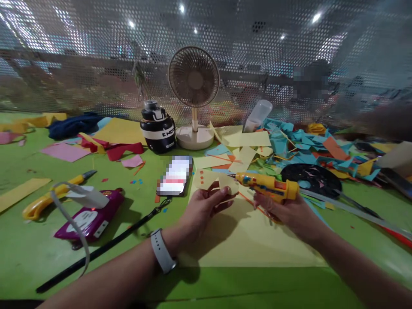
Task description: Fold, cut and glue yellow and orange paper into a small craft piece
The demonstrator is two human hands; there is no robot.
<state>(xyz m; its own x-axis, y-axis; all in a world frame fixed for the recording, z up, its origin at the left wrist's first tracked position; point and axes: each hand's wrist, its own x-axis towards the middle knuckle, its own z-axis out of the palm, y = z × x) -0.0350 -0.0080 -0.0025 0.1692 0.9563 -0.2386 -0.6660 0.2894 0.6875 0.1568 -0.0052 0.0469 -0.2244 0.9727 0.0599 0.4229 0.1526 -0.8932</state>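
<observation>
My right hand (pixel 283 214) is wrapped round the grip of a yellow hot glue gun (pixel 267 185), its nozzle pointing left. Close to that tip, my left hand (pixel 207 204) pinches a small pale yellow paper piece (pixel 229 183) between thumb and fingers. The nozzle is at the paper's upper edge; I cannot tell whether they touch. Beneath both hands lies a large pale yellow sheet (pixel 251 244). Just beyond my left fingers, a paper strip with small orange squares (pixel 201 177) rests near the sheet's top.
A phone (pixel 175 176) with a strap, a purple power socket (pixel 96 214) and a yellow utility knife (pixel 61 193) lie left on the green table (pixel 128 274). Behind stand a black bottle (pixel 157 128) and a fan (pixel 194 79). Blue paper scraps (pixel 289 141) and a black disc (pixel 311 180) lie right.
</observation>
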